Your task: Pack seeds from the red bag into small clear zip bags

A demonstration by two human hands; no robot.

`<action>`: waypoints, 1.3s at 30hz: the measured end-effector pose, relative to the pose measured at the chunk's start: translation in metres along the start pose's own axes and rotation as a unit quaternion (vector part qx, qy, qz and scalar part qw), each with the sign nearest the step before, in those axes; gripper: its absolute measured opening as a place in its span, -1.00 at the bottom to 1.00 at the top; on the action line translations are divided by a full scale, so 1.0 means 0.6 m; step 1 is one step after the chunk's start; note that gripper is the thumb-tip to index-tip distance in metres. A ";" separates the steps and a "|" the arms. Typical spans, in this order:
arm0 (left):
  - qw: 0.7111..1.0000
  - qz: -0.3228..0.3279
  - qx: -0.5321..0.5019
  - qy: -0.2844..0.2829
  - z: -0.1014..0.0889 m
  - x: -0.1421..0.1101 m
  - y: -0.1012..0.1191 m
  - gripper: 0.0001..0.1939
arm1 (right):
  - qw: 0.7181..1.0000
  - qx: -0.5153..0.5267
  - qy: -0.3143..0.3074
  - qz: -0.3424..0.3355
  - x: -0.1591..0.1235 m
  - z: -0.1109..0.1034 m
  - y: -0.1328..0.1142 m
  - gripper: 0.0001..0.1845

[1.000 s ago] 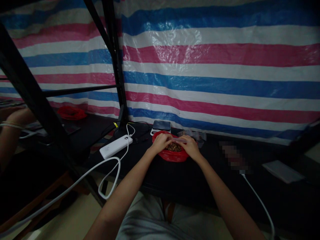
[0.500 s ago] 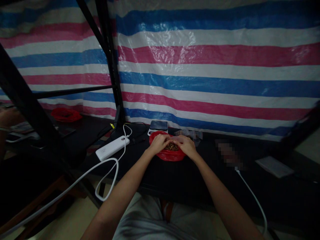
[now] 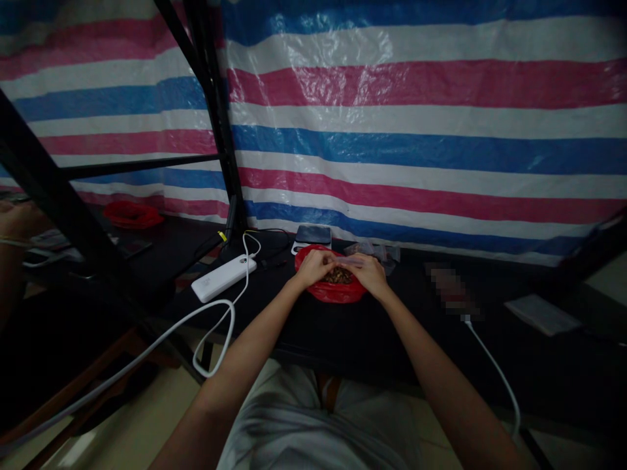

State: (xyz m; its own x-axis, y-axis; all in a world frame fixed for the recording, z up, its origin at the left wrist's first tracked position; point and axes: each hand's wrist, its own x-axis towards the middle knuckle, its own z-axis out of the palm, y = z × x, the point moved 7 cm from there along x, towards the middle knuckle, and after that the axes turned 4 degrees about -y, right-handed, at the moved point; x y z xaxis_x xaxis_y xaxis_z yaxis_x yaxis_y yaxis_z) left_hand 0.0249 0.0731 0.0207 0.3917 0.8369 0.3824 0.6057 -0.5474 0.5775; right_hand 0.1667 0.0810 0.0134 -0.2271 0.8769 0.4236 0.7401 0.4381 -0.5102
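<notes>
A red plastic bag (image 3: pixel 337 294) lies spread open on the dark table, holding many small brown-gold pieces (image 3: pixel 337 275) too small to name. Just above them, a small clear plastic bag (image 3: pixel 349 260) stretches between my two hands. My left hand (image 3: pixel 315 267) is closed, pinching its left end between thumb and fingers. On the other side, my right hand (image 3: pixel 369 273) pinches the right end. Whether anything is inside the clear bag I cannot tell. Several small clear bags (image 3: pixel 375 251) lie behind my right hand, their contents unclear.
A small flat scale-like device (image 3: pixel 313 236) stands behind the red bag. Left of my hands is a white power bank (image 3: pixel 223 277) with a looping white cable (image 3: pixel 230 329). A flat packet (image 3: pixel 541 314) lies right. Beyond the black frame (image 3: pixel 215 111), another person's hand (image 3: pixel 19 222) shows.
The view has tilted down slightly. My hands have shifted a little apart, and the clear bag now shows as a flatter strip between them, with more of the brown pieces visible.
</notes>
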 end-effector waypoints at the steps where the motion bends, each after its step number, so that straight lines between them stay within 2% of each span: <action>1: 1.000 -0.005 -0.005 0.003 -0.001 0.002 -0.003 -0.75 | 1.000 0.017 0.000 0.004 0.002 0.001 0.004 -0.70; 4: 0.999 -0.026 0.004 0.033 -0.011 0.004 -0.010 -0.73 | 0.994 0.108 0.002 0.009 0.010 -0.006 0.013 -0.66; 6: 0.998 -0.038 0.027 0.047 -0.019 0.002 -0.011 -0.73 | 0.984 0.174 0.023 -0.015 0.014 -0.021 0.010 -0.65; 8: 0.998 -0.038 0.041 0.038 -0.022 -0.001 -0.006 -0.73 | 0.973 0.224 0.041 -0.043 0.016 -0.037 0.002 -0.63; 12: 1.000 0.004 0.006 0.004 -0.016 -0.008 0.022 -0.69 | 0.951 0.300 0.024 -0.070 0.012 -0.041 -0.022 -0.67; 15: 0.992 0.052 -0.114 0.007 -0.013 -0.010 0.047 -0.60 | 0.930 0.359 0.003 -0.084 0.005 -0.033 -0.046 -0.72; 19: 0.936 0.095 -0.336 -0.041 0.007 -0.008 0.067 -0.52 | 0.920 0.378 -0.015 -0.103 -0.002 -0.026 -0.070 -0.71; 22: 0.900 0.060 -0.424 -0.080 0.031 -0.007 0.062 -0.50 | 0.919 0.379 -0.014 -0.111 -0.004 -0.030 -0.076 -0.70; 26: 0.868 0.030 -0.472 -0.150 0.063 -0.012 0.065 -0.51 | 0.909 0.401 -0.063 -0.093 -0.008 -0.020 -0.078 -0.69; 30: 0.873 0.032 -0.461 -0.158 0.072 -0.014 0.065 -0.58 | 0.894 0.434 -0.107 -0.031 -0.013 0.001 -0.074 -0.68; 33: 0.875 0.007 -0.459 -0.156 0.078 -0.012 0.055 -0.57 | 0.882 0.463 -0.087 -0.021 -0.011 0.004 -0.071 -0.68; 39: 0.855 -0.023 -0.488 -0.176 0.088 -0.013 0.053 -0.52 | 0.877 0.476 -0.067 -0.005 -0.006 0.013 -0.060 -0.67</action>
State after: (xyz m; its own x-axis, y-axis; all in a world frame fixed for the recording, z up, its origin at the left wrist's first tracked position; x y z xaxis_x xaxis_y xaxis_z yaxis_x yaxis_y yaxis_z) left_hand 0.0777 0.0494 -0.0021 0.6706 0.7137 0.2024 -0.1729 -0.1149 0.9782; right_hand 0.1362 0.0633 0.0245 -0.3509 0.8590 0.3728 -0.1120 0.3568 -0.9274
